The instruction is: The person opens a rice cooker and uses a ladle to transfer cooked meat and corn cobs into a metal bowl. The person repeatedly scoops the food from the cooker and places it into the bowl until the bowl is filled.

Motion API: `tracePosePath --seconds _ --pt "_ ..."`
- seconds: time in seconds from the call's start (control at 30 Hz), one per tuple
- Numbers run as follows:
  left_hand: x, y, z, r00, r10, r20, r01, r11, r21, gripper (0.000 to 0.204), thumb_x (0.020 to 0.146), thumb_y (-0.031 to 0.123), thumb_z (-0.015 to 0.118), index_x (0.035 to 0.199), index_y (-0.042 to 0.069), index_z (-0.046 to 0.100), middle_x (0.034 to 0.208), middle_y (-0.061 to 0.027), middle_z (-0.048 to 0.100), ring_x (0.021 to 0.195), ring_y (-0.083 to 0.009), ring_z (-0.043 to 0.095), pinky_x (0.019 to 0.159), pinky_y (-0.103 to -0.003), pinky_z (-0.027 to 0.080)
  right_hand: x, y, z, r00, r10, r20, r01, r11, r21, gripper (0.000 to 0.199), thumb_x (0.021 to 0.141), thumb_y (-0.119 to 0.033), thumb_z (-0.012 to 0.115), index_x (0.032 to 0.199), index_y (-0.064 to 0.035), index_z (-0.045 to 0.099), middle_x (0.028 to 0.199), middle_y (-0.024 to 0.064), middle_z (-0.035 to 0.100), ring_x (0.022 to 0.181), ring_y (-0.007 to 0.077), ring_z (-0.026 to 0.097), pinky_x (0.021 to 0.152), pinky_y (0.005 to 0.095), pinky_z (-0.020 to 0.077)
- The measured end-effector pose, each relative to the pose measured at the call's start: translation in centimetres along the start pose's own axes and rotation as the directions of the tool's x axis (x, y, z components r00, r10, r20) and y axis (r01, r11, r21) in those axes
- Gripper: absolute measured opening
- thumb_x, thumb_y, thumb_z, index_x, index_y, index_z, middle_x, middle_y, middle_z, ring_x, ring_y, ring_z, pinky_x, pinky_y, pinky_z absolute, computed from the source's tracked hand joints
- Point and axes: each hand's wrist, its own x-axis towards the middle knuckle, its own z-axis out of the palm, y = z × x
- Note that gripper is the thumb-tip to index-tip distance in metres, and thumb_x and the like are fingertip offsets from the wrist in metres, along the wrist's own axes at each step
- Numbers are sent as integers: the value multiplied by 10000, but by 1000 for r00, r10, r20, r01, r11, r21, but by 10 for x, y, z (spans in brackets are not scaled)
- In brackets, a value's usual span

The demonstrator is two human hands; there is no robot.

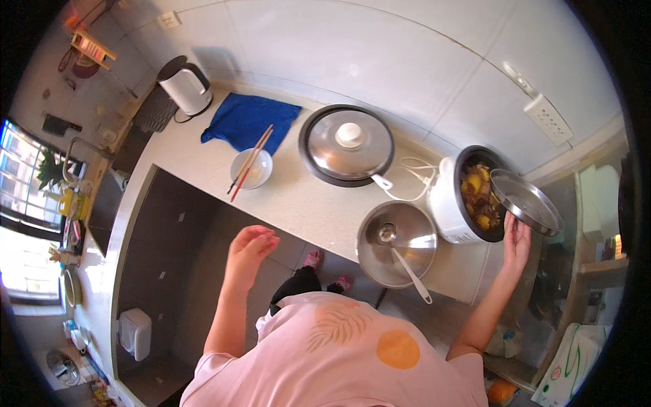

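My right hand holds the metal lid of a white electric cooker by its lower edge, tilted off to the pot's right side. The uncovered pot shows a brown stew with yellow pieces. My left hand hovers over the counter's front edge with its fingers loosely curled and nothing in it. Between my hands sits an empty steel bowl with a ladle lying inside it.
A lidded black pan stands on the counter, beside a small white bowl with chopsticks across it, a blue cloth and a white kettle. A sink lies far left.
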Motion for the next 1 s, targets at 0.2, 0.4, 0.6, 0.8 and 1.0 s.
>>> tracePosePath --seconds 0.2,0.4,0.6,0.8,1.0 --pt "51 43 -113 949 237 -209 -239 971 15 94 826 48 463 906 28 509 865 -62 544 784 -167 555 745 -293 472 14 151 93 947 298 120 -308 948 81 340 837 -77 476 1157 25 418 1194 174 425 1107 309 398 938 392 384" --pt "179 85 -190 992 22 -123 -19 999 27 231 837 81 462 1047 -12 487 903 -101 527 822 -213 548 762 -337 475 37 362 180 807 589 45 -586 808 -63 283 820 -59 509 1079 36 450 1103 159 463 1050 290 435 929 381 404" --pt "326 93 -207 987 -143 -72 141 990 -26 327 850 99 425 1146 -35 390 969 -163 512 857 -261 556 755 -377 490 94 559 178 765 627 -144 -643 740 -194 267 831 -139 532 1001 53 453 1009 224 477 968 302 497 880 370 450" --pt "401 88 -207 972 -196 -130 180 976 -126 158 840 104 476 948 -8 444 889 -147 547 724 -257 586 667 -361 522 155 664 152 830 472 -298 -555 644 -526 251 836 -181 534 987 14 489 936 191 509 897 282 528 798 345 484" --pt "426 90 -225 956 -139 -260 127 990 -61 110 789 90 522 818 8 453 778 -102 534 631 -205 571 602 -340 529 200 714 147 973 230 -34 13 -200 -980 280 724 -235 616 794 36 601 775 157 609 684 214 613 603 327 517"
